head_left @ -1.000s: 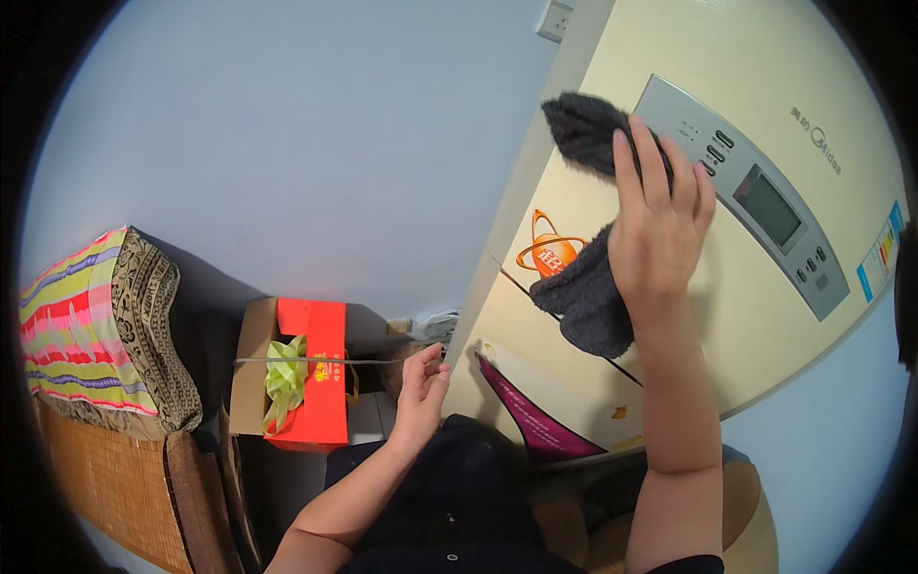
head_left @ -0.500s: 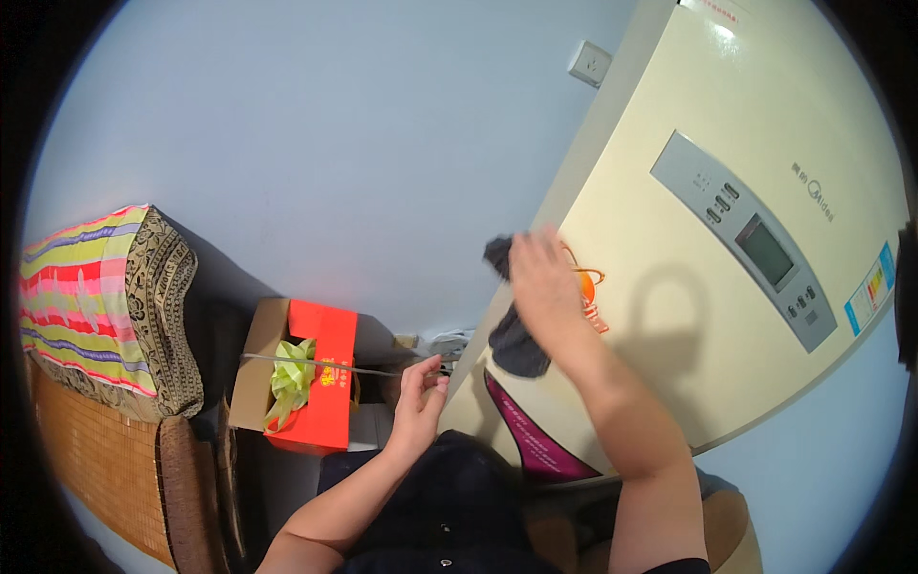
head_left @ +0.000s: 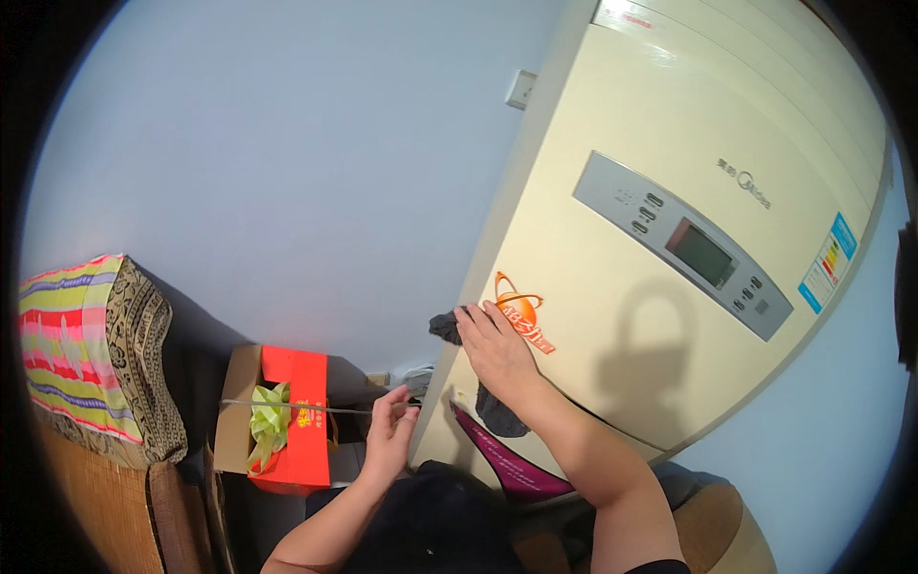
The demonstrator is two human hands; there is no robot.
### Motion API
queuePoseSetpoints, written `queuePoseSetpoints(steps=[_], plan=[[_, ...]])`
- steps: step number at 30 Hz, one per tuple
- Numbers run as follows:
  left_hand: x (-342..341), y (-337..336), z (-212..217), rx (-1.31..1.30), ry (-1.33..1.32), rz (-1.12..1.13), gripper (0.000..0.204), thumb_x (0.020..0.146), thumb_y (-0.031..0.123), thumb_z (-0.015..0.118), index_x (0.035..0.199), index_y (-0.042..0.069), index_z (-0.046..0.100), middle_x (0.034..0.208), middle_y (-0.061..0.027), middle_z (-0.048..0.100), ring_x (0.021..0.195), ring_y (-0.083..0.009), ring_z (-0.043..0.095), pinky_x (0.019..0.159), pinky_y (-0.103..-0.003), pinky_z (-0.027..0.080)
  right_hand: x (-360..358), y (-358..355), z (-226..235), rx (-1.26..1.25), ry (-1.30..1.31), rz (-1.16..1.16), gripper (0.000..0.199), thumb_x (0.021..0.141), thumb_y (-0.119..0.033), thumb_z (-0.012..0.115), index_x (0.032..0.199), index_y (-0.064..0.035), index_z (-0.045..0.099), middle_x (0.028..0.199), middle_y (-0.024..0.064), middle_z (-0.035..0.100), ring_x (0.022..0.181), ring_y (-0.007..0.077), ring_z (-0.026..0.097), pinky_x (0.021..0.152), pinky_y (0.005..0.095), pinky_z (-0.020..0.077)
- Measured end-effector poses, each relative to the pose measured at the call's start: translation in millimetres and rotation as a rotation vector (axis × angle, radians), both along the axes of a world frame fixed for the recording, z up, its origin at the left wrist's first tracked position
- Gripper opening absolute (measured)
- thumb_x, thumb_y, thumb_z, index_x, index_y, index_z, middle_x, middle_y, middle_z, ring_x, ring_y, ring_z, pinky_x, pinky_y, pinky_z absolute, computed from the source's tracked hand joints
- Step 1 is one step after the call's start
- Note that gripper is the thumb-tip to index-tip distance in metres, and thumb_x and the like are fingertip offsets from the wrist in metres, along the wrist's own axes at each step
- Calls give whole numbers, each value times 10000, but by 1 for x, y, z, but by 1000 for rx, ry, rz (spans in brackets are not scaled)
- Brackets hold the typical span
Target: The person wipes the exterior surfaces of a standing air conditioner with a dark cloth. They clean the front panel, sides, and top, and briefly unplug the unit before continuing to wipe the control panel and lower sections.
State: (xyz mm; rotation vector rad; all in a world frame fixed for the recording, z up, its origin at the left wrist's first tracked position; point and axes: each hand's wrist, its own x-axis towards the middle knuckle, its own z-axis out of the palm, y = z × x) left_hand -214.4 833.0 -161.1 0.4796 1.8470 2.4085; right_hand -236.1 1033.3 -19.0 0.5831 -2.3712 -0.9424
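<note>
A dark grey cloth [head_left: 499, 415] lies against the front of a tall cream air conditioner [head_left: 564, 383], beside an orange emblem [head_left: 517, 308]. My right hand [head_left: 499, 356] is spread over the cloth and presses it to the panel. Cloth shows past the fingertips and below the wrist; the part under my palm is hidden. Lower and further left, my left hand [head_left: 387, 435] hovers near the unit's side edge with its fingers loosely bent and apart. Nothing shows in it. A thin grey cord or rod [head_left: 354, 411] passes behind its fingers; I cannot tell whether they touch.
A red and brown box [head_left: 304, 450] with a green ribbon bow [head_left: 271, 426] stands at the lower left. Further left, a striped cloth bundle [head_left: 76, 354] rests on a woven brown seat [head_left: 96, 507]. A wall socket [head_left: 521, 89] sits behind the unit's grey display panel [head_left: 684, 244].
The view has shifted, so the air conditioner stands further left. My right hand and the cloth have slid down and away from the orange emblem, which now shows more fully. My left hand stays bent.
</note>
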Motion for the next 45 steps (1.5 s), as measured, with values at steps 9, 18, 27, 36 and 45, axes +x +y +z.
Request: queuePoseSetpoints(steps=[9,18,27,36,45], plan=[[-1,11,9,64,-42,-55,440,943,43,532,1363,38,401,1247,-105,489,1080,-151,524,963,-291,416,84,42,139,-220,567,23,366,791,-103,557,1136,-6,634,1341,68,532,1233,236,488,1069,489,339],[16,42,18,59,-20,-174,435,945,18,509,1367,28,403,1222,-83,487,1042,-161,551,953,-290,426,107,46,131,-157,433,-21,358,819,-121,561,1163,-63,642,1330,33,539,1184,235,504,1081,449,339],[14,33,27,50,-49,-151,449,936,42,505,1372,33,401,1217,-80,485,1053,-165,537,943,-299,424,223,143,118,-228,944,-179,284,854,-14,579,1129,-46,643,1293,60,582,1140,300,520,1003,455,386],[15,53,32,49,-36,-212,444,933,43,503,1366,26,406,1183,-63,493,1042,-162,532,947,-300,415,249,180,184,-477,1090,-170,476,841,78,452,1297,-24,544,1419,98,473,1247,322,432,1061,394,322],[18,65,26,20,-16,-271,412,937,21,492,1343,4,426,1140,-67,508,1012,-164,537,942,-295,418,243,174,275,-50,1213,-540,597,794,36,521,1345,-193,528,1418,-24,457,1171,254,481,965,378,405]])
